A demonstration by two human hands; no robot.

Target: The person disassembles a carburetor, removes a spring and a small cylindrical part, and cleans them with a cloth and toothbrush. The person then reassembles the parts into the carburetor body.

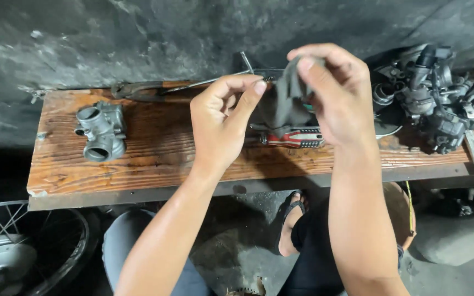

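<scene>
- We are pinching a dark grey rag between both hands, right hand fingers gripping its top.
- Our left hand fingers are pinching a small metal part.
- Below the fingers, a red screwdriver is lying on the desk.

A worn wooden bench stands against a dark, stained concrete wall. Below its front edge lies grimy grey floor

Both forearms are bare — no sleeves, watch or rings show on the left hand or the right hand. At the lower middle of the frame, blue-grey trousers cover one leg, dark shorts the other — and a black flip-flop sandal sits on the foot.
</scene>
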